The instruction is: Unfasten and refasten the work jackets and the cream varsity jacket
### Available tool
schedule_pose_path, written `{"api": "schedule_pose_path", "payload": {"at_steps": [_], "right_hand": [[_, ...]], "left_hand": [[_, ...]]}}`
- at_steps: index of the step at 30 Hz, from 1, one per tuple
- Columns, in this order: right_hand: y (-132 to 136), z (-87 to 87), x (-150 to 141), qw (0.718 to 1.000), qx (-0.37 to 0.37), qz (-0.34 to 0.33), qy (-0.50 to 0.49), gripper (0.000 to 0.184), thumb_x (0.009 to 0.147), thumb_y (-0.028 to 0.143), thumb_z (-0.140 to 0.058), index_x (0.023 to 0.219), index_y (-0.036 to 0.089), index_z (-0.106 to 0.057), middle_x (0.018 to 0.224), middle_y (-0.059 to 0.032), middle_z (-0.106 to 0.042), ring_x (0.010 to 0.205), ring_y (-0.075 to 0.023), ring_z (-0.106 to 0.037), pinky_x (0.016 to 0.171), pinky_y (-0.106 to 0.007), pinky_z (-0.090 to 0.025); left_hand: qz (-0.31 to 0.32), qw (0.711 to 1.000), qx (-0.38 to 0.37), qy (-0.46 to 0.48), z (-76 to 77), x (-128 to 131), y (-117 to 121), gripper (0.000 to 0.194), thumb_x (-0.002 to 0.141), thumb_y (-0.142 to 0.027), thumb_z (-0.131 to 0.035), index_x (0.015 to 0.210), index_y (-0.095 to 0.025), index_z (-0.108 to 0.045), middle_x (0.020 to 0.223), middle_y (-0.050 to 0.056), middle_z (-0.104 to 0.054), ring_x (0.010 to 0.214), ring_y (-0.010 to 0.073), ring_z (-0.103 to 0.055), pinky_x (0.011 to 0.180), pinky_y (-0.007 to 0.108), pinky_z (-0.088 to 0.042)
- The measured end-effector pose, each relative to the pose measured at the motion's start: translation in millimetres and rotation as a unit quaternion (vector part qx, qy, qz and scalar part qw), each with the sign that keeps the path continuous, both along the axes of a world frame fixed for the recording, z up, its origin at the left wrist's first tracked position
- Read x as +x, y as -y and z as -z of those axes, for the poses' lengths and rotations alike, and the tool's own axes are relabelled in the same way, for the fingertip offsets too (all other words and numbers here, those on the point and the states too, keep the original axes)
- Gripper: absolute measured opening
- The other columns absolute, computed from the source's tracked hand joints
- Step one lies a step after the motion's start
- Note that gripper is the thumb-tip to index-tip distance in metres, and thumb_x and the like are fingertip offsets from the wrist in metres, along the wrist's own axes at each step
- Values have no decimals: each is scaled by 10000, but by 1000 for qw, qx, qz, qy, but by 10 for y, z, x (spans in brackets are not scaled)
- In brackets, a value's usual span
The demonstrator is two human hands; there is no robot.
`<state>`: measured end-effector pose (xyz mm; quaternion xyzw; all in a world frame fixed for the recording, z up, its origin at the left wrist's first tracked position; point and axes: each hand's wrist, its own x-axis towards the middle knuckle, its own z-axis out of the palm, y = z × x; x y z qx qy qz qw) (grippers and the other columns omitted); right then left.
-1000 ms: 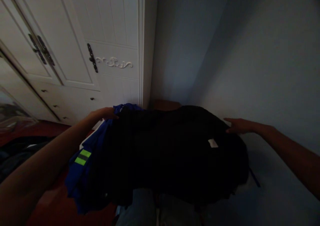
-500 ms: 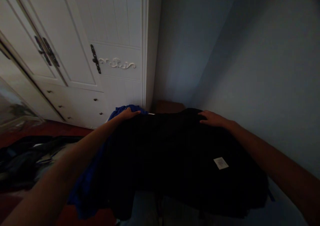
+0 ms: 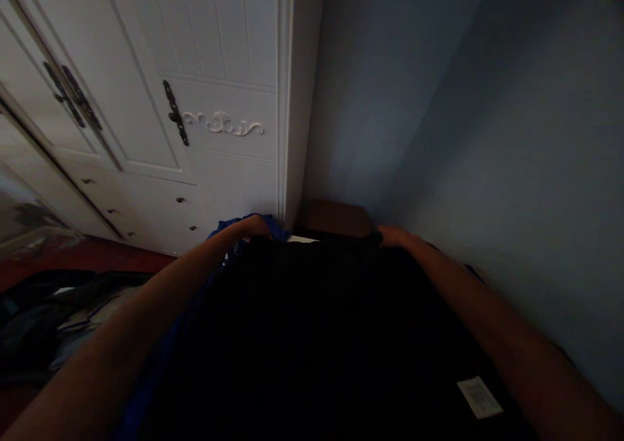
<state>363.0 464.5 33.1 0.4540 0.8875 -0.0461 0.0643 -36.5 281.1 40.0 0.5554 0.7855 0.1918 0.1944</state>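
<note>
A black piece of clothing (image 3: 331, 324) is spread out in front of me, with a small white label (image 3: 479, 397) showing at its lower right. At its far left corner my left hand (image 3: 258, 226) is closed on the fabric, the fingers curled over the edge. Fingers of my right hand (image 3: 394, 236) grip the far right corner, their tips partly hidden in dark cloth. Blue cloth (image 3: 279, 227) lies underneath on the left, showing beyond my left hand and under my left forearm. The exact kind of garment is too dark to make out.
A white wardrobe (image 3: 234, 187) with dark handles stands ahead on the left. A brown box-like object (image 3: 336, 218) sits between it and the blue-grey wall (image 3: 511, 155). At lower left, an open dark case (image 3: 73, 278) with clothes lies on the red floor (image 3: 92, 252).
The black clothing has been drawn closer and now fills more of the lower view, its label shifting down and right. My fingers have curled tighter around its far corners. More of the brown object shows.
</note>
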Motion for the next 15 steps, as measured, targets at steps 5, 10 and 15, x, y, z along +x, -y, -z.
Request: {"api": "schedule_pose_path", "payload": {"at_steps": [5,10,15], "right_hand": [[16,-256,178,996,66,42,-47,269,799,188,-552,1018,172,-709,993,-120,-726,918,-270,-670,811,-354,-492],[397,-390,614,932,312,48,-181,371,907,274,-450,1174,90,-631,1141,-225,-667,1089,-338,-608,927,-436,-466],[1014,-47,929,977,1,-204,-64,327,859,392,-584,1066,181,-723,1109,-130,-719,1024,-309,-677,901,-435,-539]], "left_hand": [[-52,994,93,-2,-495,-156,6,272,799,-259,-615,998,-116,-733,967,98,-741,899,217,-678,830,318,-540],[-110,933,312,-144,-781,-172,292,459,938,-370,-482,1338,-155,-551,1186,113,-676,1037,236,-640,947,371,-498],[-4,970,-44,-241,-356,-171,624,412,876,-389,-597,1230,-183,-641,1014,131,-730,912,295,-691,796,369,-539]]}}
